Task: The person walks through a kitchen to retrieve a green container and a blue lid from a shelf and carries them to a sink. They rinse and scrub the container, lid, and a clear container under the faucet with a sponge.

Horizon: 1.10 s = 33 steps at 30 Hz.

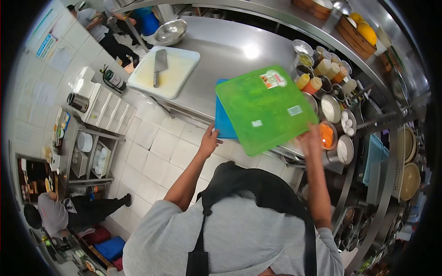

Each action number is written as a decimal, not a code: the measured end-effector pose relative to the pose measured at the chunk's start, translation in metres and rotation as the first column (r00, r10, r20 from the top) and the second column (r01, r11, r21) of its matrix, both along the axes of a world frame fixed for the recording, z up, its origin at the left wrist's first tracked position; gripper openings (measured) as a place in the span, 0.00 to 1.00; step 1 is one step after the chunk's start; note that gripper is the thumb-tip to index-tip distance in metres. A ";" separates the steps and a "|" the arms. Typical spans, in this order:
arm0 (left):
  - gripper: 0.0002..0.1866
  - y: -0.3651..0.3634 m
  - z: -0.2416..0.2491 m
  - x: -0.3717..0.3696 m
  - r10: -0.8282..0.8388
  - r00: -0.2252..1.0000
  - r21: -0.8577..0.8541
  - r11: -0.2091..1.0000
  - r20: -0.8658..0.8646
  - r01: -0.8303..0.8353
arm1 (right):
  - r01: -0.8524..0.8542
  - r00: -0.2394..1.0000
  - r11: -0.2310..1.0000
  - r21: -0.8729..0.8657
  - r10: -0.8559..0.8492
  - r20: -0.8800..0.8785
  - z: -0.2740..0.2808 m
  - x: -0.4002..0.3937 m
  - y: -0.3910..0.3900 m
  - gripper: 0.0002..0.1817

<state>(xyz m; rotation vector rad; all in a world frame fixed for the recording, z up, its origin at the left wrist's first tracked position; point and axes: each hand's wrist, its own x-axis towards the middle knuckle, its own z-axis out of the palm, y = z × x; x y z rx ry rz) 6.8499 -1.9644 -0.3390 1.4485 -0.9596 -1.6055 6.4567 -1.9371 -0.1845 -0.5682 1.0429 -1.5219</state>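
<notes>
My right hand (311, 137), somewhat blurred, grips the lower right corner of a green cutting board (267, 108). The board lies at a slant over a blue board (224, 115), whose left part shows beside it. At the blue board's lower left corner is my left hand (210, 139), with its fingers closed on that corner. On the steel table (221, 50), to the left, a cleaver (159, 65) rests on a white cutting board (177, 78).
Sauce bottles (323, 67), a bowl of orange food (327, 136) and several steel containers line the right side. A metal bowl (171, 32) stands at the far left. Overhead runs a steel shelf (258, 10). Other people (64, 214) stand at the left and upper left.
</notes>
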 end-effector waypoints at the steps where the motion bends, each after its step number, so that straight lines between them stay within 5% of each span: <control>1: 0.34 0.003 0.001 0.001 0.001 1.000 -0.014 1.000 0.005 -0.001 | -0.035 0.999 0.999 0.008 0.035 0.040 -0.030 0.007 -0.008 0.22; 3: 0.33 0.007 0.002 0.002 -0.007 0.999 -0.022 1.000 0.036 0.007 | -0.002 1.000 0.998 0.062 0.001 0.017 -0.048 0.040 -0.009 0.24; 5: 0.33 0.010 -0.005 0.007 -0.015 0.999 -0.032 0.999 0.045 0.016 | 0.032 0.914 0.970 0.242 0.069 -0.399 -0.075 0.039 -0.003 0.26; 9: 0.36 -0.004 -0.032 0.018 -0.007 1.000 -0.137 0.991 0.016 0.009 | -0.012 0.437 0.941 0.338 0.309 -0.845 -0.117 -0.007 -0.002 0.33; 16: 0.52 -0.045 0.093 0.014 -0.264 0.964 0.044 0.963 -0.030 0.265 | -0.084 0.586 0.934 0.348 0.329 -0.741 -0.128 -0.011 -0.072 0.43; 21: 0.56 -0.079 0.018 0.006 -0.260 0.962 0.152 0.957 0.084 0.245 | -0.151 0.719 0.826 0.542 0.469 -0.513 -0.093 0.017 -0.084 0.44; 23: 0.51 -0.077 0.006 0.004 -0.120 0.988 0.104 0.986 -0.092 0.130 | -0.210 0.800 0.784 0.584 0.481 -0.358 -0.115 0.017 -0.081 0.42; 26: 0.39 -0.059 0.021 0.008 -0.016 0.972 0.039 0.999 -0.236 0.026 | -0.180 0.820 0.832 0.525 0.421 -0.387 -0.083 0.048 -0.054 0.40; 29: 0.34 -0.029 -0.003 0.045 -0.067 0.904 0.134 0.982 -0.421 0.135 | -0.300 0.733 0.804 0.514 0.539 -0.414 -0.089 0.062 -0.023 0.40; 32: 0.39 0.009 -0.003 0.088 -0.074 0.844 0.273 0.928 -0.532 0.254 | -0.129 0.412 0.886 0.446 0.457 -0.788 -0.121 0.086 0.023 0.38; 33: 0.39 0.020 0.001 0.096 -0.080 0.834 0.266 0.927 -0.545 0.263 | -0.147 0.540 0.875 0.461 0.461 -0.704 -0.119 0.095 0.038 0.36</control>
